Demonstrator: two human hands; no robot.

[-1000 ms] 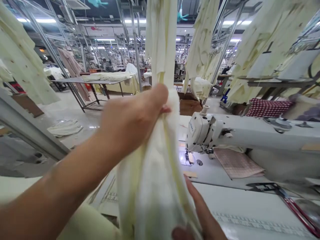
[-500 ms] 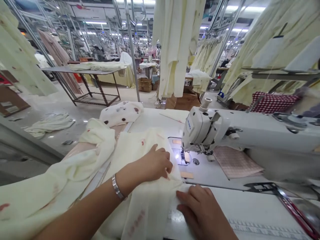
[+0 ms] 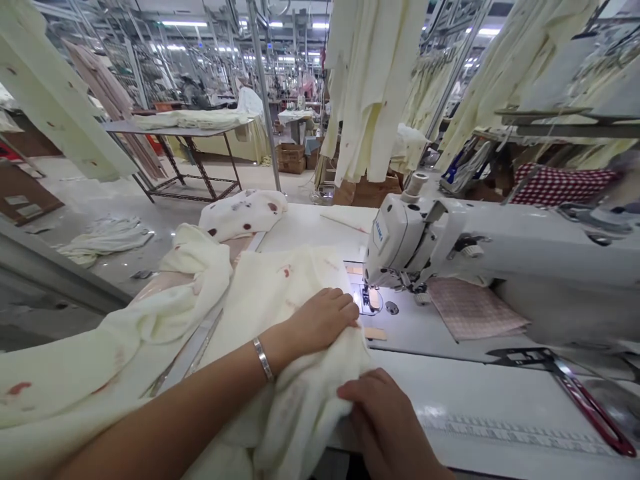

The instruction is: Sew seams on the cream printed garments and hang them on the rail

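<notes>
Left grip (image 3: pixel 323 321) atop cream fabric (image 3: pixel 270 300), right grip (image 3: pixel 383 410) at edge

My feed: bright | ceiling tubes (image 3: pixel 184 24) overhead | glow beside needle (image 3: pixel 367 297) | tabletop (image 3: pixel 425 408) sheen | I get wide-angle stretch at edges

Room beside right hand (image 3: pixel 387 410) — machine (image 3: pixel 510 237) beyond
</notes>
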